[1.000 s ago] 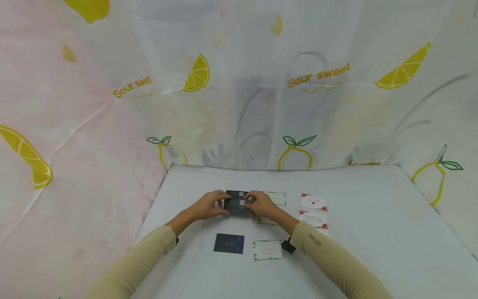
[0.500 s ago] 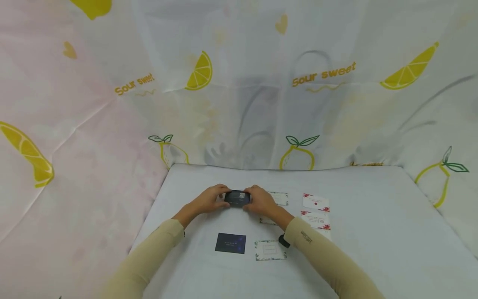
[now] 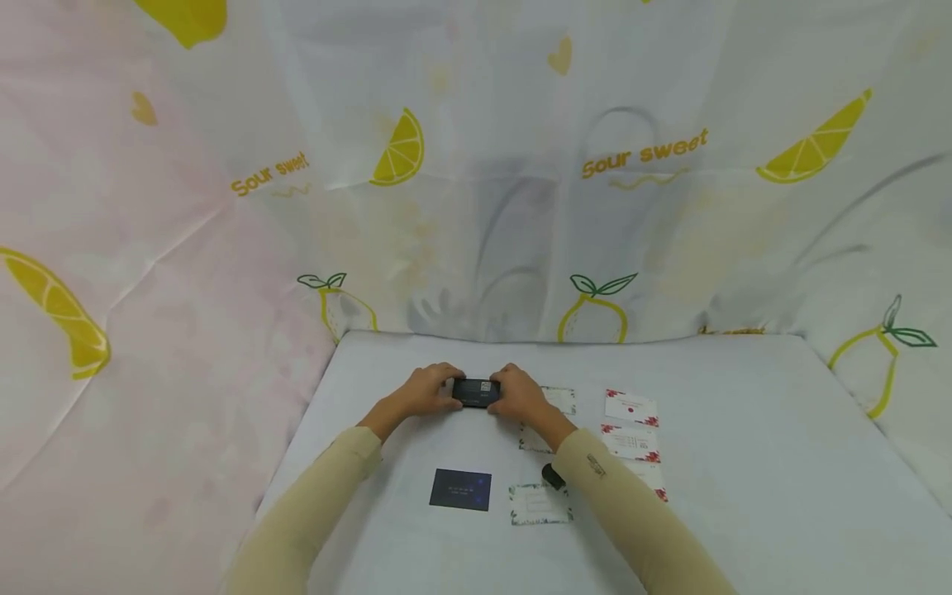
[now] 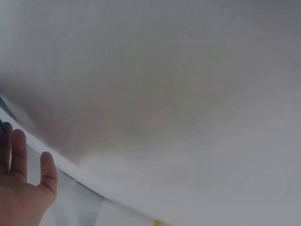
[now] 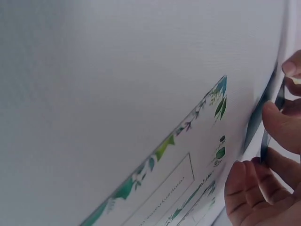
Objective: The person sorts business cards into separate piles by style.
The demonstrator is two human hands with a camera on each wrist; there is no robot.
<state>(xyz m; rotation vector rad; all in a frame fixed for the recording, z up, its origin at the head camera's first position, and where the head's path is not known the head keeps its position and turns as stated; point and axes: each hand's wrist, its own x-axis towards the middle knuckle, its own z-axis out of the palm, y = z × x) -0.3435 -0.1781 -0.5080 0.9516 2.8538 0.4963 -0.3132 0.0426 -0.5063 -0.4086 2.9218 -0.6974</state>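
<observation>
A dark business card (image 3: 473, 391) with a white QR code is held at the far middle of the table in the head view. My left hand (image 3: 430, 388) pinches its left end between thumb and fingers. My right hand (image 3: 518, 395) does the same at the right end. Only a few fingers of the left hand (image 4: 26, 193) show in the left wrist view. In the right wrist view, the right hand's curled fingers (image 5: 282, 141) hold a thin dark edge. Close by lies a leaf-bordered card (image 5: 174, 179).
Nearer me lie a dark blue card (image 3: 460, 489) and a leaf-bordered card (image 3: 539, 513). More leafy cards sit partly behind the right forearm. To the right, red-flowered cards (image 3: 630, 407) form a column, the nearest partly covered by the sleeve (image 3: 617, 496). A printed curtain (image 3: 476, 248) stands behind the table.
The held dark card has moved away from me over another dark QR-coded card, which showed behind it a second ago. Both hands moved forward with it, and the left hand shifted slightly right.
</observation>
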